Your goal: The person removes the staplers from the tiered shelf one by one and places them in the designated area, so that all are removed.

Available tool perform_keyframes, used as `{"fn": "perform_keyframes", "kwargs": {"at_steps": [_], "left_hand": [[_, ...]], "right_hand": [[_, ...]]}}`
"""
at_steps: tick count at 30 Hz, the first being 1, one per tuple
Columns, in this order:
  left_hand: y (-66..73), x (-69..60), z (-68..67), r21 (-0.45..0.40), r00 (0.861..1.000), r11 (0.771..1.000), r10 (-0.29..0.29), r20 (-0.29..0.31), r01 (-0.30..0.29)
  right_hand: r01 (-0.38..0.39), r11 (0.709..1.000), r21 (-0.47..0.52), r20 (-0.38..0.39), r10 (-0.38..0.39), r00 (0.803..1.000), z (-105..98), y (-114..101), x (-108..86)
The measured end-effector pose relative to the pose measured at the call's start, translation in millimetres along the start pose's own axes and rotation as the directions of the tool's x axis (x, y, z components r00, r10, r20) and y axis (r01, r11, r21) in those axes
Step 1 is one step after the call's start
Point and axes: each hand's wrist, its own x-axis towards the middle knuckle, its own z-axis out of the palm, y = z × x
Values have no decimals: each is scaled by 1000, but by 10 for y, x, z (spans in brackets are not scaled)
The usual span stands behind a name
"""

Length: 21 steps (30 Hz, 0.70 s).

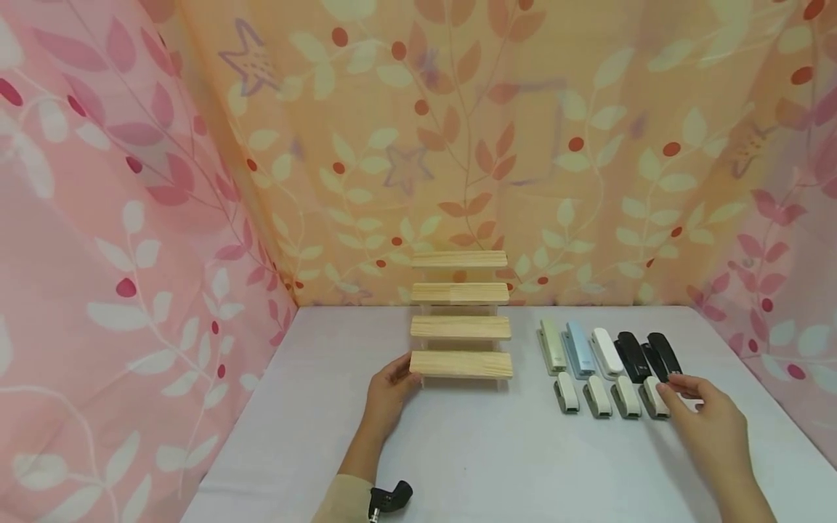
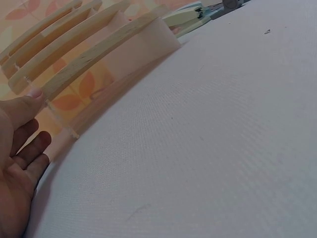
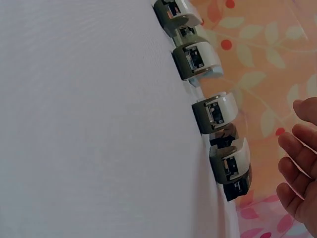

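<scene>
A tiered display stand (image 1: 461, 365) with wooden steps and clear supports stands at mid-table. My left hand (image 1: 387, 398) holds the left end of its lowest step; in the left wrist view the thumb (image 2: 34, 93) lies against the plank's end. My right hand (image 1: 713, 418) hovers above the rightmost small white stapler (image 1: 652, 399), its fingers loosely bent and apart from it in the right wrist view. More small white staplers (image 1: 625, 398) line the front row. Behind are a green stapler (image 1: 552, 347), a blue stapler (image 1: 579, 350), a larger white stapler (image 1: 607, 354) and two black staplers (image 1: 631, 357).
A white cloth covers the table (image 1: 477, 457). Patterned fabric curtains (image 1: 366, 181) close off the back and both sides. A black device (image 1: 392, 496) is strapped at the left wrist.
</scene>
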Motion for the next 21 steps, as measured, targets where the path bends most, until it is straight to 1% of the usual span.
{"fn": "perform_keyframes", "kwargs": {"at_steps": [2,6,9,12,15,17,21], "left_hand": [[0,-1,1,6,1000,1000,5,-2,-5],[8,-10,-1,19,1000,1000,15,-5,-14],[25,-18,-4,40,1000,999,4,-20,-3],[57,-35,-14,73,1000,997,1,-25,1],[104,-53,-27,128,1000,992,3,-15,-1],[144,-61,-37,149,1000,989,-12,-2,12],[242,-73,-65,156,997,985,-75,23,71]], "right_hand": [[27,1000,-8,-3,-27,1000,-9,-58,17],[103,995,8,-30,-103,994,-45,-170,23],[141,990,14,-34,-141,989,-93,-229,22],[148,989,-7,-5,-148,989,-155,-269,29],[145,989,-41,42,-143,989,-225,-285,44],[158,986,-62,62,-154,986,-272,-281,50],[194,976,-97,78,-187,979,-356,-242,48]]}}
